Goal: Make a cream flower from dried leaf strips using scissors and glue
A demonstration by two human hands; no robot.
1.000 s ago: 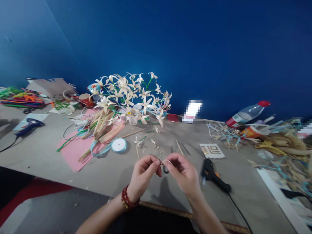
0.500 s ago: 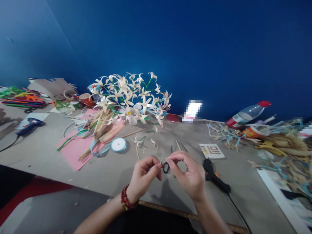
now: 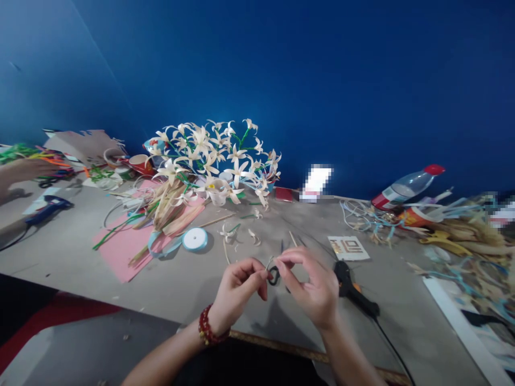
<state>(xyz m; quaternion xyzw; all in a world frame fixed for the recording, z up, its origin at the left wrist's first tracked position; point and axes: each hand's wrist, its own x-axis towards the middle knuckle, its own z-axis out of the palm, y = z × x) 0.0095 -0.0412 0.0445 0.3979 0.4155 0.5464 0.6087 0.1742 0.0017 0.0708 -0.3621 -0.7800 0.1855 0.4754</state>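
My left hand (image 3: 240, 287), with a red bead bracelet at the wrist, is closed in a pinch on a thin pale strand (image 3: 269, 262). My right hand (image 3: 311, 287) pinches at the strand's upper end, its thumb and forefinger pressed together; whether it holds anything more is too small to tell. Just behind the fingertips lie scissors (image 3: 274, 276) with black handles, partly hidden by the hands. Small white flower pieces (image 3: 254, 237) and a white flower with a green stem (image 3: 229, 231) rest on the table beyond.
White flowers on green stems (image 3: 237, 169) stand in cups at the back. A ribbon roll (image 3: 195, 239) lies on the left, a black glue gun (image 3: 356, 292) on the right. A blue glue gun (image 3: 50, 208), plastic bottle (image 3: 408, 187) and another person's hand (image 3: 24, 172) are farther out.
Another person's arm has come in at the far left, over the colourful stems. My right fingertips have come to the strand's end; otherwise both my hands stay nearly in place.
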